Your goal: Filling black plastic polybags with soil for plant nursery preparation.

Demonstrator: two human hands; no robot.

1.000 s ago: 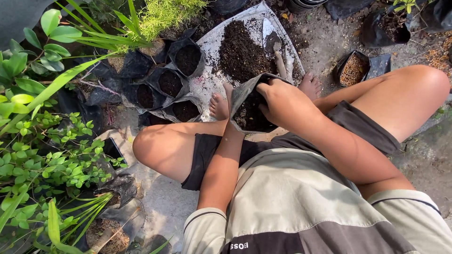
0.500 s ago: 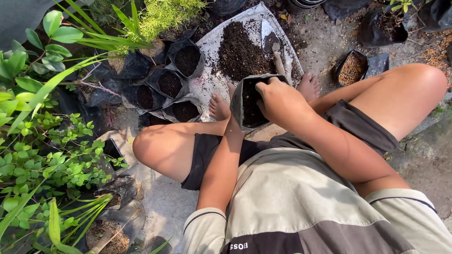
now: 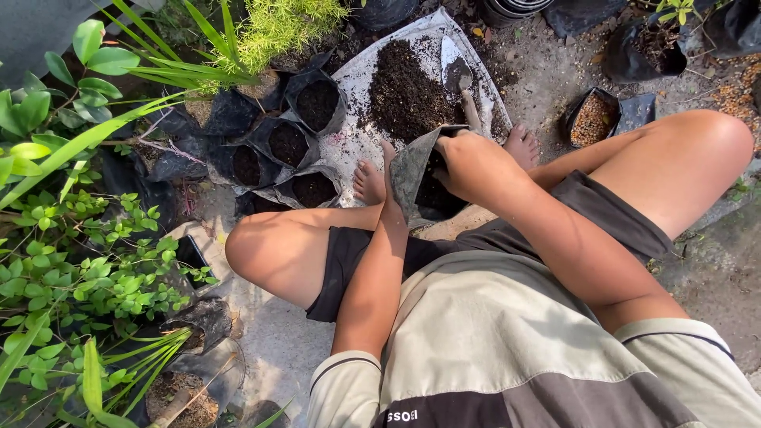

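Observation:
A black plastic nursery bag (image 3: 407,170) partly filled with dark soil sits tilted in front of my crossed legs. My left hand (image 3: 387,176) grips its left side and is mostly hidden behind it. My right hand (image 3: 476,165) clasps the bag's upper right rim, with the fingers curled into the opening. Just beyond the bag, a heap of dark soil (image 3: 404,79) lies on a white sheet (image 3: 353,135), with a small trowel (image 3: 458,71) resting on it.
Several soil-filled black bags (image 3: 285,139) stand left of the sheet. A bag of brown granules (image 3: 593,119) sits at the right, past my knee. My bare feet (image 3: 369,181) flank the held bag. Green potted plants (image 3: 87,261) crowd the left side.
The bag has lifted slightly and tipped over to the left between my hands. My right hand has shifted up along the rim.

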